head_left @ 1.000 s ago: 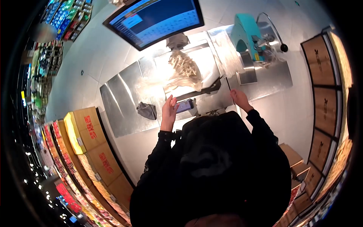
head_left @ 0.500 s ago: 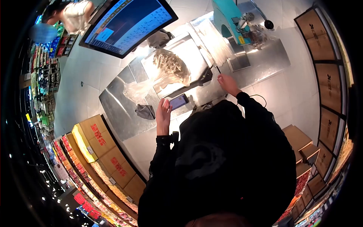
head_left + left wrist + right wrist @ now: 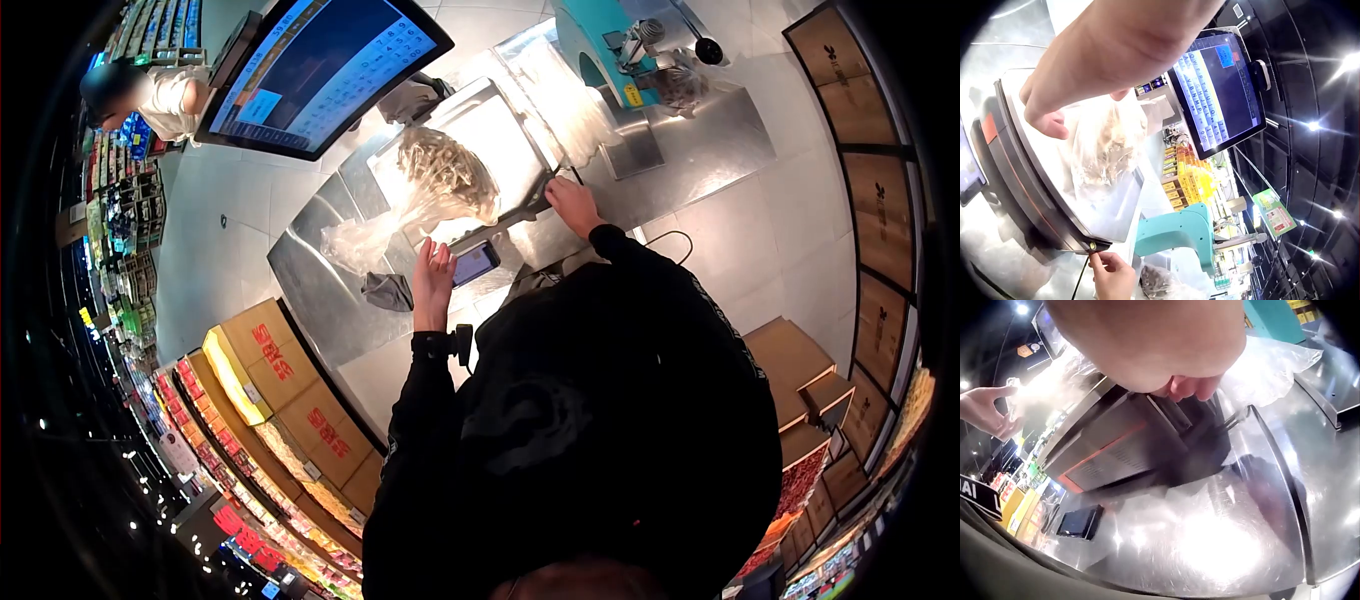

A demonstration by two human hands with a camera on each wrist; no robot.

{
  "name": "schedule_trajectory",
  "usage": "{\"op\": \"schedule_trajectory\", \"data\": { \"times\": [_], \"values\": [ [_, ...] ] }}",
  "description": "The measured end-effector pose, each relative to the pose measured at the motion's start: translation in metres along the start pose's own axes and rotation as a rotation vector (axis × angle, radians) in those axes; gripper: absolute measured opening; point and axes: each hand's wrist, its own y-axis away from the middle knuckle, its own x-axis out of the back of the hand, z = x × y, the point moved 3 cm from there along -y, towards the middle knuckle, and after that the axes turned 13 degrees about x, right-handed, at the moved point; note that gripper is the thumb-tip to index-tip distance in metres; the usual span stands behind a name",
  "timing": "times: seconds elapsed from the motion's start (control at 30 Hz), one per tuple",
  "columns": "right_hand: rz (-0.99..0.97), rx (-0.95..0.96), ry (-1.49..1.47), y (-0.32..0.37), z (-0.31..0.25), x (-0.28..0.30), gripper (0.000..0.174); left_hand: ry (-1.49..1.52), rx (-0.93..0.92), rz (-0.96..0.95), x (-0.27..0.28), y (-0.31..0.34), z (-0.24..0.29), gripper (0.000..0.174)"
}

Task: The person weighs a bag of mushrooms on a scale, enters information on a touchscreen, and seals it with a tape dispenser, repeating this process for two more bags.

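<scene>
A clear plastic bag [image 3: 450, 180] filled with pale, elongated pieces lies on the bright plate of a weighing scale [image 3: 512, 128]. My left hand [image 3: 433, 285] is at the scale's front edge, its fingers loosely bent beside the bag's trailing end. A phone [image 3: 475, 264] lies just right of that hand. My right hand [image 3: 574, 207] has its fingertips right at the scale's front right corner, next to a small round fitting [image 3: 1093, 245]. In the right wrist view its fingers [image 3: 1191, 387] are bent; I cannot tell whether they pinch anything.
A large touchscreen [image 3: 325, 75] rises behind the scale. At right stand a stack of clear bags [image 3: 570, 100] and a teal lever device [image 3: 590, 45]. A grey cloth [image 3: 387, 292] lies left. Another person [image 3: 160, 100] is beyond the screen. Shelves and cartons [image 3: 270, 350] flank the metal counter.
My right hand has moved left to the scale's corner. The left hand stays near the phone and bag end. The view has turned, and a person has come into sight behind the screen.
</scene>
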Motion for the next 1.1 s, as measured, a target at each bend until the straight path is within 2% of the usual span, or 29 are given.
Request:
{"op": "schedule_trajectory", "data": {
  "times": [0.13, 0.2, 0.27, 0.3, 0.37, 0.4, 0.43, 0.53, 0.6, 0.63, 0.67, 0.7, 0.73, 0.8, 0.87, 0.93, 1.0, 1.03, 1.07, 1.1],
  "values": [
    [0.053, -0.034, -0.05, -0.002, 0.001, -0.001, 0.014, -0.01, -0.031, 0.003, -0.004, -0.004, 0.004, 0.058],
    [0.054, -0.066, -0.105, -0.001, 0.002, -0.001, 0.015, -0.035, -0.083, 0.04, -0.006, -0.007, 0.008, 0.065],
    [0.148, -0.228, -0.217, 0.001, 0.009, -0.003, 0.016, -0.053, -0.12, 0.045, -0.005, -0.015, 0.013, 0.072],
    [0.158, -0.332, -0.214, 0.005, 0.019, -0.007, 0.019, -0.075, -0.151, 0.048, -0.003, -0.018, 0.016, 0.079],
    [0.301, -0.454, -0.165, 0.023, 0.055, -0.01, 0.022, -0.087, -0.183, 0.054, -0.011, -0.017, 0.021, 0.083],
    [0.459, -0.59, -0.542, 0.036, 0.078, -0.017, 0.024, -0.105, -0.207, 0.057, -0.017, -0.016, 0.024, 0.087],
    [0.431, -0.674, -0.659, 0.042, 0.088, -0.006, 0.022, -0.097, -0.21, 0.059, -0.022, -0.018, 0.026, 0.087],
    [0.381, -0.688, -0.83, 0.058, 0.087, 0.026, 0.023, -0.027, -0.275, 0.161, -0.044, -0.018, 0.036, 0.089],
    [0.315, -0.634, -0.79, 0.062, 0.072, 0.048, 0.024, -0.061, -0.369, 0.12, -0.066, -0.013, 0.048, 0.085],
    [0.253, -0.585, -0.748, 0.064, 0.064, 0.057, 0.025, -0.027, -0.406, 0.326, -0.055, -0.042, 0.054, 0.051],
    [0.246, -0.577, -0.744, 0.066, 0.058, 0.063, 0.025, -0.016, -0.408, 0.326, -0.056, -0.053, 0.058, 0.051],
    [0.204, -0.522, -0.739, 0.066, 0.051, 0.067, 0.029, -0.01, -0.5, 0.371, -0.057, -0.058, 0.063, 0.045],
    [0.16, -0.465, -0.733, 0.063, 0.043, 0.075, 0.033, -0.001, -0.59, 0.419, -0.064, -0.049, 0.065, 0.041],
    [0.164, -0.38, -0.81, 0.051, 0.02, 0.092, 0.039, 0.049, -0.641, 0.438, -0.072, -0.029, 0.071, 0.034],
    [0.167, -0.298, -0.893, 0.034, -0.005, 0.104, 0.046, -0.122, -0.798, 0.304, -0.073, -0.002, 0.078, 0.035],
    [0.143, -0.17, -1.029, 0.015, -0.03, 0.112, 0.063, -0.092, -0.829, 0.172, -0.089, 0.045, 0.081, 0.034],
    [0.11, -0.104, -1.12, -0.007, -0.06, 0.122, 0.067, -0.12, -0.736, 0.157, -0.08, 0.088, 0.086, 0.031],
    [0.087, -0.056, -1.207, -0.017, -0.078, 0.125, 0.071, -0.14, -0.656, -0.003, -0.091, 0.124, 0.084, 0.028],
    [0.064, -0.039, -1.217, -0.024, -0.098, 0.127, 0.071, -0.124, -0.675, 0.012, -0.091, 0.147, 0.082, 0.028],
    [0.016, -0.139, -1.344, -0.03, -0.118, 0.125, 0.072, -0.105, -0.625, -0.053, -0.092, 0.163, 0.078, 0.027]
  ]
}}
